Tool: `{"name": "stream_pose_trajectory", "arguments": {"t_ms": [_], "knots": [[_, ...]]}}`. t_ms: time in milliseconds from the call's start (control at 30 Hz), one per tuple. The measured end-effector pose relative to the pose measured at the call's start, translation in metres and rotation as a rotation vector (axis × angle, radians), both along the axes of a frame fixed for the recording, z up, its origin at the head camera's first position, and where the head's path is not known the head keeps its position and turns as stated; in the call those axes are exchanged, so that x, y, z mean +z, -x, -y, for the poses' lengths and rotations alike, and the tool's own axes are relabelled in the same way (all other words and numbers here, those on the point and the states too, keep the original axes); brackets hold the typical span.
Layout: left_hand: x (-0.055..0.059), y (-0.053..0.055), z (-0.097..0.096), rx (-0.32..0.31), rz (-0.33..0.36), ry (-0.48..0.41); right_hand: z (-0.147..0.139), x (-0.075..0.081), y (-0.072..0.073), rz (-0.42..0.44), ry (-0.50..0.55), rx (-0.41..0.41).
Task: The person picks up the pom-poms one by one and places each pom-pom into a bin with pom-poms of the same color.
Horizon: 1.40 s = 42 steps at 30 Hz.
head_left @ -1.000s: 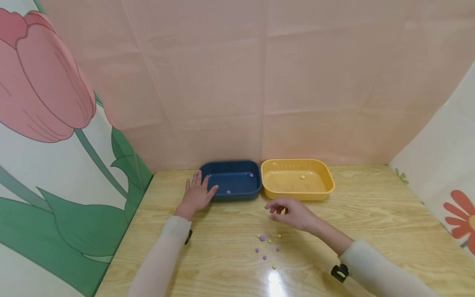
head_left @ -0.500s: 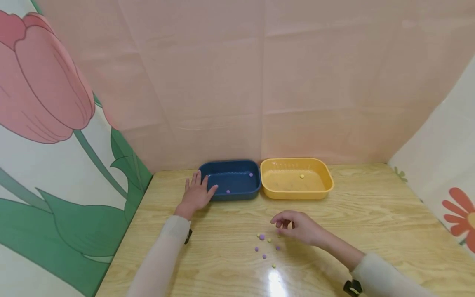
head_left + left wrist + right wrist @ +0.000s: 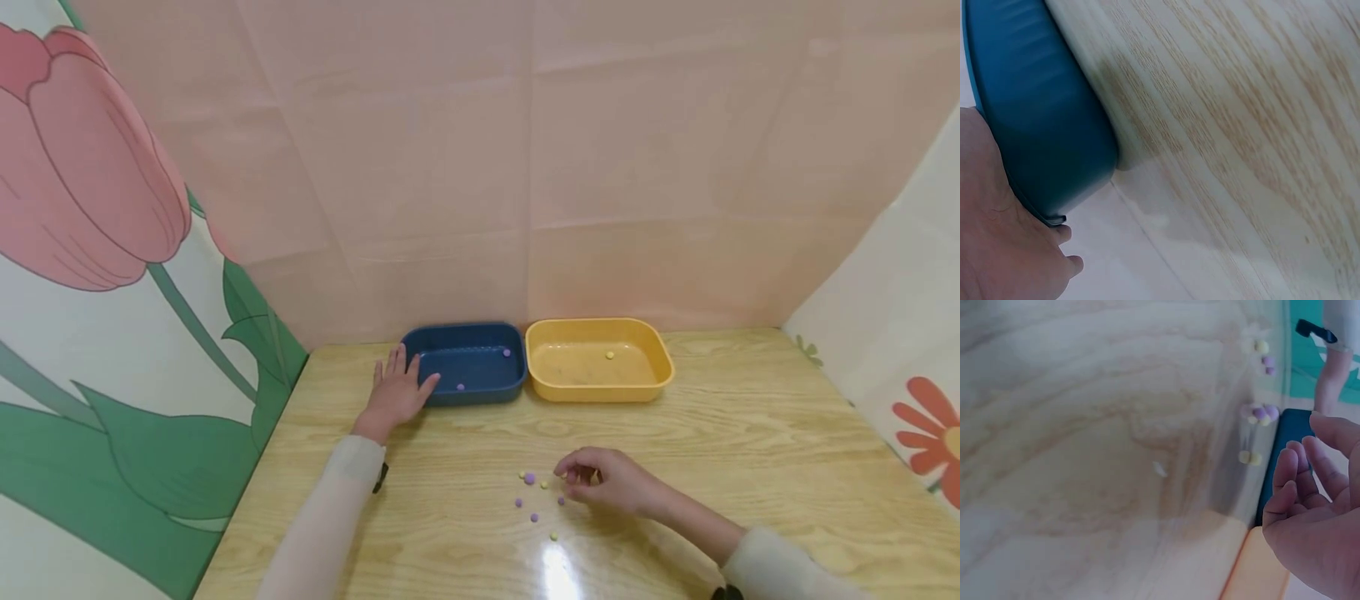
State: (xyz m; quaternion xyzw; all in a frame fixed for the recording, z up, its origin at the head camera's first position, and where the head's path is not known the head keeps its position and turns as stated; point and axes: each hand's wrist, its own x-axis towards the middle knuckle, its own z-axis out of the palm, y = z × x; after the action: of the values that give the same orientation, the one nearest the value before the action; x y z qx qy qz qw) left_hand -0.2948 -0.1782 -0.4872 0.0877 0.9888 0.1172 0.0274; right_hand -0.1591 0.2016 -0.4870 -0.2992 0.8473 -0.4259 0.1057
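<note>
My left hand (image 3: 394, 397) rests with spread fingers on the left end of a dark blue tray (image 3: 480, 398); in the left wrist view the hand (image 3: 1004, 231) lies against the tray's rim (image 3: 1054, 119). Two small purple balls (image 3: 461, 387) lie inside that tray. Over the table, my right hand (image 3: 615, 483) hovers with bent fingers beside a small yellow ball (image 3: 564, 476). In the right wrist view a gap shows between thumb and fingers, and yellow balls (image 3: 1250, 457) lie apart from the hand (image 3: 1316, 506). Several purple balls (image 3: 529, 478) and yellow balls (image 3: 553, 536) are scattered left of it.
A yellow tray (image 3: 600, 393) stands right of the blue one, with one small yellow ball (image 3: 610, 355) in it. Both trays sit at the back of the wooden table (image 3: 750, 433), against a pink backdrop (image 3: 420, 167). Flower-printed sheets flank the sides.
My right hand has moved from in front of the yellow tray down toward the loose balls, slightly rightward. My left hand stays on the blue tray.
</note>
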Motion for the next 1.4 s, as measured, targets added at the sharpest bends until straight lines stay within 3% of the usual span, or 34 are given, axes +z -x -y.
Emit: {"name": "stream_pose_trajectory", "arguments": {"t_ms": [400,667,1100,1400], "knots": [[0.004,-0.003,0.0,-0.011,-0.022,-0.013,-0.004,-0.013,-0.002,0.054,-0.077,0.031],[0.002,-0.003,0.001,-0.015,-0.026,-0.018,-0.002,-0.014,-0.001,0.039,-0.092,0.061],[0.003,-0.002,0.0,-0.018,-0.019,-0.003,0.01,-0.02,-0.006,-0.054,-0.109,0.024],[-0.001,-0.001,0.001,-0.016,-0.033,0.001,0.013,-0.021,-0.007,-0.028,-0.132,-0.004]]}}
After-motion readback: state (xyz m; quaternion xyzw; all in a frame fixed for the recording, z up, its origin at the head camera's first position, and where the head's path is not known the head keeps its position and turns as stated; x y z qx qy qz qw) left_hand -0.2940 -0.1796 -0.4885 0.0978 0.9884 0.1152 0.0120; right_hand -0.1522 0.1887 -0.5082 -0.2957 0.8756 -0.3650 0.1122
